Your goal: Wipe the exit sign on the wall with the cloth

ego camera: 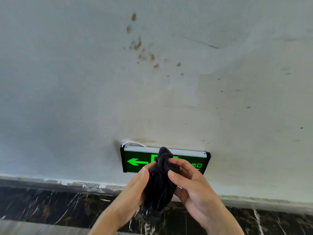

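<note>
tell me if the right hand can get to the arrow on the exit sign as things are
Probably yes. The arrow on the exit sign is uncovered, left of both hands. The right hand shares the bunched dark cloth with the left hand, so it would cross over.

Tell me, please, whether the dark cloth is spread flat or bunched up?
Bunched up: the dark cloth is a crumpled wad held between the left hand and right hand.
</note>
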Motion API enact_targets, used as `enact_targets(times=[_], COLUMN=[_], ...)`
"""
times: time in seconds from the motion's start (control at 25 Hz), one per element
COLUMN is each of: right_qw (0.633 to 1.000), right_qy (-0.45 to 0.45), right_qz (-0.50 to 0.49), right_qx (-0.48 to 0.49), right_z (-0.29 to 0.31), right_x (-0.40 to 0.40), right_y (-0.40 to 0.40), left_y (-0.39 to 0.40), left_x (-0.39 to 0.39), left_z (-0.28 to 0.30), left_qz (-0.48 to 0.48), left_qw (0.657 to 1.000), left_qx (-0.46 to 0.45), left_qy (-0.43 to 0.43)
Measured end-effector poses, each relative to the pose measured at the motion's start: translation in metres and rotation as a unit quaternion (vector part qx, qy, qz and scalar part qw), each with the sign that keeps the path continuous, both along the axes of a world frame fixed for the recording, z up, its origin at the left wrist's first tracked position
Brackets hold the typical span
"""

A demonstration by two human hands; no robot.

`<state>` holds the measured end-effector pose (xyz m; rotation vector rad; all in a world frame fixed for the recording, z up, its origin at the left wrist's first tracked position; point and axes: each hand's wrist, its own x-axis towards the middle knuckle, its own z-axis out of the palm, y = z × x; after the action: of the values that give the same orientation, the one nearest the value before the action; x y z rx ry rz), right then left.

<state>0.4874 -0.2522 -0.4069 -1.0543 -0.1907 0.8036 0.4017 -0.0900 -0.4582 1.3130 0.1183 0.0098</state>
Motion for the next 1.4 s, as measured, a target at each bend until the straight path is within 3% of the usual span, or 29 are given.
enact_targets(times=[0.12, 0.24, 0.32, 0.4, 0.48, 0.56, 0.64, 0.76, 0.88, 1.04, 1.16, 1.4], right_qw=[0.985, 0.914, 0.866, 0.775, 0.631, 0.499, 0.427, 0.359, 0.321, 0.286, 0.255, 0.233], right_qy=[-0.116, -0.302, -0.403, -0.536, -0.680, -0.776, -0.815, -0.829, -0.840, -0.850, -0.856, -0.858], right_qz=[-0.048, -0.067, -0.075, -0.137, -0.234, -0.256, -0.221, -0.193, -0.215, -0.280, -0.313, -0.343], right_qx=[-0.116, -0.263, -0.288, -0.306, -0.290, -0.288, -0.324, -0.383, -0.380, -0.343, -0.323, -0.302], right_z=[0.000, 0.003, 0.010, 0.019, 0.026, 0.027, 0.022, 0.002, -0.010, -0.021, -0.025, -0.026], right_x=[-0.002, -0.002, 0.004, 0.018, 0.043, 0.069, 0.091, 0.119, 0.142, 0.157, 0.162, 0.167], right_y=[0.013, 0.026, 0.034, 0.043, 0.055, 0.067, 0.077, 0.087, 0.096, 0.105, 0.109, 0.113], left_y=[-0.007, -0.007, -0.002, 0.009, 0.027, 0.043, 0.057, 0.073, 0.085, 0.092, 0.097, 0.093], left_x=[-0.003, -0.006, -0.010, -0.015, -0.024, -0.032, -0.038, -0.037, -0.025, -0.003, 0.023, 0.051], left_z=[-0.008, -0.014, -0.017, -0.022, -0.029, -0.038, -0.045, -0.050, -0.048, -0.037, -0.036, -0.062], left_qz=[0.030, 0.096, 0.169, 0.233, 0.297, 0.375, 0.445, 0.505, 0.535, 0.500, 0.464, 0.451], left_qw=[1.000, 0.995, 0.985, 0.971, 0.951, 0.921, 0.889, 0.854, 0.834, 0.847, 0.846, 0.866], left_qx=[0.004, -0.016, -0.035, -0.050, -0.079, -0.086, -0.053, 0.010, 0.074, 0.180, 0.263, 0.215], left_qy=[-0.009, -0.021, -0.015, 0.013, 0.040, 0.064, 0.091, 0.123, 0.113, 0.019, -0.001, 0.018])
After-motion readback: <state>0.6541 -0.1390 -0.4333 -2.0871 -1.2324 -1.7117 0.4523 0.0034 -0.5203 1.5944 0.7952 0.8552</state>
